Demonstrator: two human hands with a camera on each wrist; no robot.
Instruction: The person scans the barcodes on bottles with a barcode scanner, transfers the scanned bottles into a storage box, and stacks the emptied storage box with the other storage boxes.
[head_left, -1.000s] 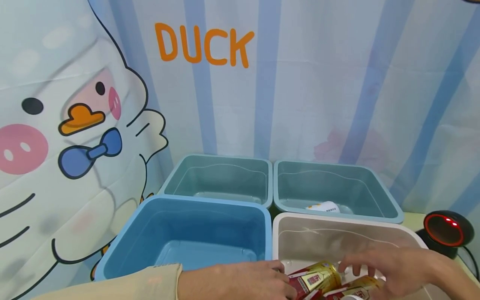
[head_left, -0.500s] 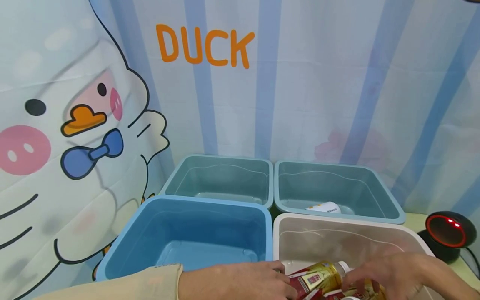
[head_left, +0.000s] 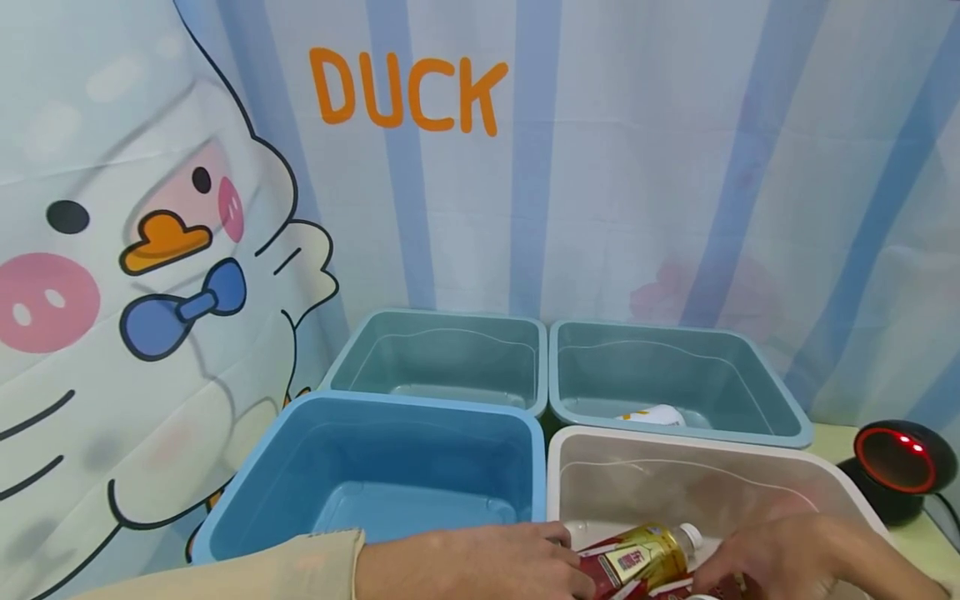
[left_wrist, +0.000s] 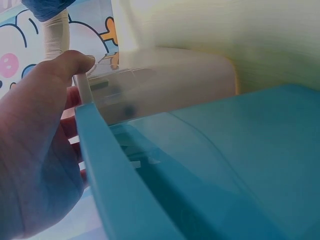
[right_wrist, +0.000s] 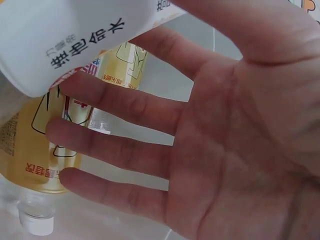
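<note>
In the head view, my left hand [head_left: 468,562] lies at the near edge between the blue bin [head_left: 352,398] and the beige bin [head_left: 675,442]. The left wrist view shows that hand [left_wrist: 40,145] gripping the beige rim, thumb on one side and fingers on the other. My right hand [head_left: 806,550] reaches down into the beige bin, beside a red and gold bottle [head_left: 652,554] with a white cap. In the right wrist view, its fingers extend with the tips against a gold bottle [right_wrist: 30,155]; a white container [right_wrist: 75,40] partly covers the index finger. Its thumb tip is out of view.
Two grey-green bins [head_left: 450,318] [head_left: 660,328] stand behind; the right one holds a white item [head_left: 656,415]. A black device with a red ring [head_left: 900,458] stands at the right. A printed curtain [head_left: 600,167] hangs behind the bins.
My right hand has moved right and lower in the beige bin, exposing the red and gold bottle's white cap. My left hand has stayed in place.
</note>
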